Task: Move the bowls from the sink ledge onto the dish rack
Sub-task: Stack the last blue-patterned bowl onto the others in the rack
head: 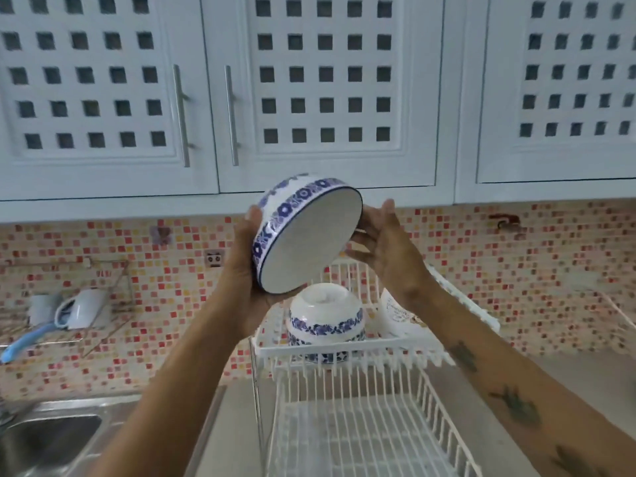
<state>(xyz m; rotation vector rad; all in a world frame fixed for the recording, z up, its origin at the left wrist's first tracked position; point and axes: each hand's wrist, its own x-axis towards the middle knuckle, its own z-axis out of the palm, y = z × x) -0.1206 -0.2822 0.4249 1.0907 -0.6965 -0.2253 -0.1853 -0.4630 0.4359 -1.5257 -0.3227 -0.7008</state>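
A white bowl with blue flower bands (306, 235) is held tilted in the air, its open mouth facing down and right. My left hand (246, 270) grips its rim and side from the left. My right hand (389, 251) is at the bowl's right rim, fingers spread and touching its edge. Directly below, upside-down blue-and-white bowls (325, 320) are stacked on the upper tier of the white wire dish rack (347, 352). The rack's lower tier (361, 435) holds nothing visible.
A white cup or container (399, 313) lies on the upper tier right of the bowls. A steel sink (51, 435) sits at the bottom left. A wall wire shelf with a blue-handled scoop (72, 313) hangs at the left. White cabinets (309, 98) hang close overhead.
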